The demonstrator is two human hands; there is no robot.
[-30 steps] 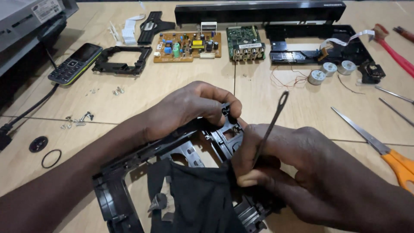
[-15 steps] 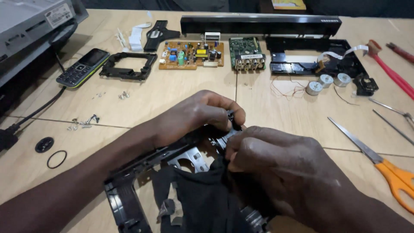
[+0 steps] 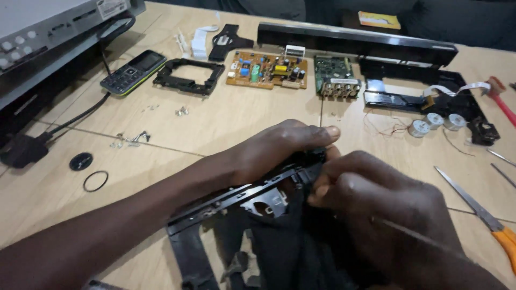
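Both hands work on a black frame [image 3: 236, 201] that lies at the near edge of the desk [image 3: 226, 134], in the middle. The left hand [image 3: 274, 147] lies over the top bar of the frame, its grip closed on the bar with fingers curled over the far side. The right hand [image 3: 376, 201] touches the frame just beside the left one, its grip narrow, pinching a small part of the frame; a thin tool shaft [image 3: 424, 241] crosses the back of this hand.

A flat yellow package [image 3: 379, 20] lies beyond the far edge, right of middle. A grey device [image 3: 54, 27] with a white label stands at the far left corner. Along the far edge lie a phone [image 3: 133, 71], a small frame [image 3: 188, 77], a brown board [image 3: 267, 70], a green board [image 3: 336, 77] and a long black panel [image 3: 355, 43]. Scissors [image 3: 484, 215] with an orange handle lie at the right edge.

Open desk room stays between the hands and the boards, and at the left near a black ring [image 3: 95, 181].
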